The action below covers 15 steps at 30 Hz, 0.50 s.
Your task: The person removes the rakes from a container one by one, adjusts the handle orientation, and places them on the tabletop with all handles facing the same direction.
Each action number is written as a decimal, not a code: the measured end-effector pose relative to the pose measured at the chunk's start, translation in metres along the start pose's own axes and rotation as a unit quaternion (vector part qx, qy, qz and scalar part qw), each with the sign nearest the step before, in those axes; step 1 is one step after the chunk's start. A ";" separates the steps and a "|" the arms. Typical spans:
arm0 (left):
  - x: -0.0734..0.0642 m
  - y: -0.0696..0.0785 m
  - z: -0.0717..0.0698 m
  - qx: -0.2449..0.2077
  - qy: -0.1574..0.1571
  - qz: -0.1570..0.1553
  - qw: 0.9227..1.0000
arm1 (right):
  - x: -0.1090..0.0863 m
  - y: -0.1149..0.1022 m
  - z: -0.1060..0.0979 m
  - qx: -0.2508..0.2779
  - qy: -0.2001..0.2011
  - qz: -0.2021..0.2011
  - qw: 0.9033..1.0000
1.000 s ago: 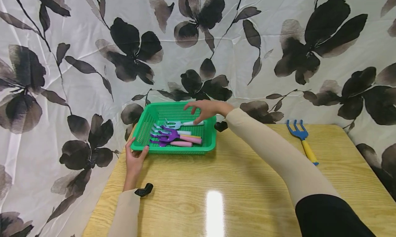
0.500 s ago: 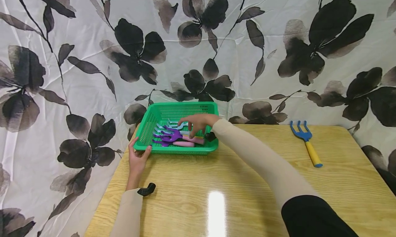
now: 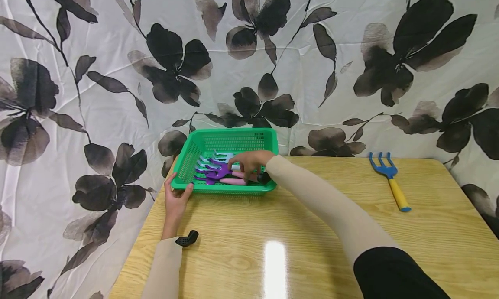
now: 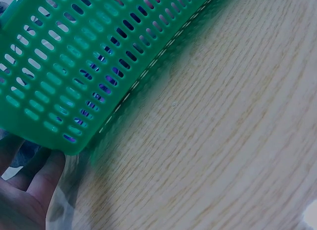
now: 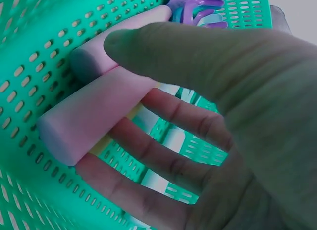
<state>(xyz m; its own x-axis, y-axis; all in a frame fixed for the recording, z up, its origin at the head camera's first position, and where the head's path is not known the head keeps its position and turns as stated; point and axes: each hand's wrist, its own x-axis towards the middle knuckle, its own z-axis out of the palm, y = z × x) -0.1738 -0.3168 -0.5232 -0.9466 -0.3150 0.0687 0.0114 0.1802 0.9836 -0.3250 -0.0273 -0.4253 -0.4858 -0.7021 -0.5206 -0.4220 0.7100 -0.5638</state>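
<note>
A green plastic basket holds several garden hand forks. My left hand grips the basket's near left corner, thumb at the front rim and fingers at the left side; the left wrist view shows its fingers right at the basket wall. My right hand reaches down inside, thumb and fingers on either side of the pink handle of a purple hand fork. Beside it lies another purple fork with a pink handle. Light-blue forks lie behind them, partly hidden by the right hand.
On the wooden table, a blue hand fork with a yellow handle lies at the right. A floral cloth hangs behind the table. The basket stands near the table's back left edge.
My right hand has moved from above the basket's back right, nearer to me and down onto a pink handle. My left hand has stayed at the basket's corner.
</note>
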 end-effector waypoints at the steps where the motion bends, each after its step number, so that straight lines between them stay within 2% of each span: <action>1: 0.000 -0.001 0.001 0.001 0.003 0.003 1.000 | 0.000 0.001 0.001 -0.003 0.002 0.001 1.000; 6: 0.001 -0.001 0.002 -0.002 0.005 0.006 1.000 | 0.001 0.004 0.004 -0.034 0.015 -0.010 0.999; 11: 0.001 0.000 0.001 -0.005 -0.001 -0.003 1.000 | 0.000 0.005 0.004 -0.034 0.017 -0.015 0.999; 15: -0.004 0.016 0.000 -0.008 -0.012 -0.012 1.000 | 0.001 0.004 0.002 -0.026 0.010 -0.017 0.999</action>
<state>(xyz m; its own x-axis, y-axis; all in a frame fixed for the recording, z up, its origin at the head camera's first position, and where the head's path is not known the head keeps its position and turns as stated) -0.1699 -0.3126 -0.5082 -0.9542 -0.2964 0.0411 -0.0066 0.1580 0.9874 -0.3257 -0.0251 -0.4296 -0.4854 -0.7254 -0.4880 -0.4771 0.6875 -0.5475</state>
